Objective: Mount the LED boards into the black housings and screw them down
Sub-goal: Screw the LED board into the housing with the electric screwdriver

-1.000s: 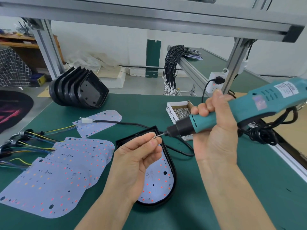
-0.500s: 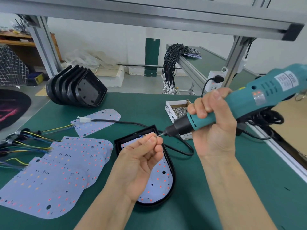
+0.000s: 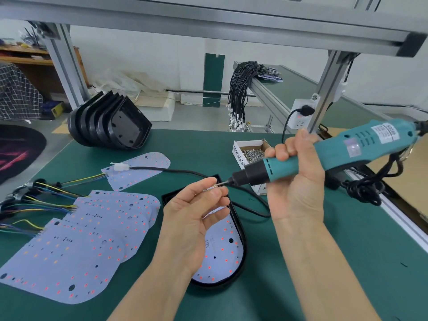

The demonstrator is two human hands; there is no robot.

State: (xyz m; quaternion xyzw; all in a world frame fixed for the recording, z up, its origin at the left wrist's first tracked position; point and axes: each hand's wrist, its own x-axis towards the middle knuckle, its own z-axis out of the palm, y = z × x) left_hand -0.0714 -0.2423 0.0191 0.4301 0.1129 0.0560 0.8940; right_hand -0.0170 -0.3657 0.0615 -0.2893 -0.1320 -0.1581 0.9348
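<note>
Little has changed since the earlier frames: the screwdriver has tilted slightly and both hands stay raised over the work. At left lie overlapping pale flat LED boards (image 3: 76, 246) on the green bench mat (image 3: 347, 262). The left hand (image 3: 196, 218) pinches a tiny silver screw (image 3: 215, 186) between thumb and forefinger, other fingers loosely curled, above the black D-shaped housing (image 3: 240, 246) holding one board. The right hand (image 3: 298, 181) grips the teal electric screwdriver (image 3: 324, 156), its bit touching the screw

Left hand (image 3: 196, 218) raised palm-up, thumb and forefinger pinched together toward 1 o'clock. Right hand (image 3: 298, 181) at its 3 o'clock, fingers wrapped in a closed grip, forearm extending toward 5 o'clock.
</note>
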